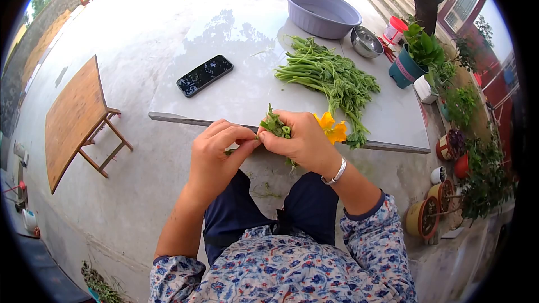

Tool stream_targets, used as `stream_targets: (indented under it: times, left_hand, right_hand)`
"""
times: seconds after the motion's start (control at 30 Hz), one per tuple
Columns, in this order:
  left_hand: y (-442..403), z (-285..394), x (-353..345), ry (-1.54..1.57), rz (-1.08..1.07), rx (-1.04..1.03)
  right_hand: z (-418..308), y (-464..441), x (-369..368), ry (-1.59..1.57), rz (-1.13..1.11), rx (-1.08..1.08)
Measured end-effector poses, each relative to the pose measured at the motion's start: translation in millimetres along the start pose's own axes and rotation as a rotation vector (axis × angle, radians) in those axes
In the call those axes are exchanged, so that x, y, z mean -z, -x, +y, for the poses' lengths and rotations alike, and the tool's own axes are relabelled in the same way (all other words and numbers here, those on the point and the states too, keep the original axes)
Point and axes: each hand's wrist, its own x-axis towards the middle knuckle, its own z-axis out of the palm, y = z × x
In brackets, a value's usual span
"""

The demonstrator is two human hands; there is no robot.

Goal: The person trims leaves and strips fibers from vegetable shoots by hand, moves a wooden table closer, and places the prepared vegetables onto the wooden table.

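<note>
My right hand point(300, 140) is closed around a small bunch of green stems point(275, 125), in front of the table's near edge. An orange-yellow flower point(331, 127) shows just right of that hand. My left hand point(220, 148) is closed in a pinch, its fingertips meeting my right thumb at a thin green piece. Beyond my right hand, a large pile of leafy green stems point(328, 73) lies on the grey table point(247, 101). A black phone point(205, 76) lies on the table's left part.
A purple basin point(324, 14) and a metal bowl point(366, 42) stand at the table's far right, with a potted plant point(409, 67) nearby. A wooden folding table point(76, 123) stands at left. More pots line the right side. Green scraps lie on the floor.
</note>
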Motion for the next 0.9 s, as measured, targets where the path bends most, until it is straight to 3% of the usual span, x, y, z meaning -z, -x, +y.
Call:
stream_targets:
  times: [0.07, 0.13, 0.17, 0.27, 0.33, 0.37, 0.43, 0.67, 0.8, 0.87, 0.9]
  left_hand:
    - [1.7, -2.9, -0.1, 0.080, 0.025, 0.081]
    - [7.4, -15.5, -3.4, 0.497, 0.078, 0.367]
    - [8.1, -17.6, -3.4, 0.494, 0.083, 0.367]
    - [7.9, -18.3, -0.1, 0.513, 0.078, 0.350]
    - [3.8, -11.4, 3.9, 0.216, 0.048, 0.206]
    - [2.3, -9.5, 4.3, 0.216, 0.048, 0.206]
    - [-0.5, -7.2, 4.2, 0.000, 0.069, 0.039]
    - [-4.3, -8.1, 3.6, -0.180, 0.073, -0.127]
    - [-4.1, -8.5, 1.4, -0.177, 0.097, -0.152]
    - [-3.6, -9.4, 1.9, -0.145, 0.112, -0.124]
    - [-3.5, -9.3, 2.3, -0.123, 0.115, -0.101]
  right_hand:
    - [-3.5, 0.1, -1.2, -0.476, -0.032, -0.279]
    - [1.8, 0.2, -5.4, -0.577, -0.018, -0.297]
    - [3.6, -0.6, -7.0, -0.679, -0.006, -0.317]
    - [-10.6, -4.5, -1.1, -0.531, -0.013, -0.279]
    - [-4.2, -6.3, -4.6, -0.434, -0.009, -0.198]
    - [-2.0, -7.1, -5.8, -0.335, -0.003, -0.117]
    - [-9.8, -8.5, -2.8, -0.250, 0.003, -0.120]
    - [-12.7, -12.8, -2.4, 0.057, 0.037, -0.009]
    - [-14.5, -13.4, -0.7, 0.117, 0.036, 0.006]
    - [-17.9, -11.8, 2.6, -0.224, -0.041, -0.212]
    - [-16.9, -12.1, 2.9, -0.224, -0.040, -0.212]
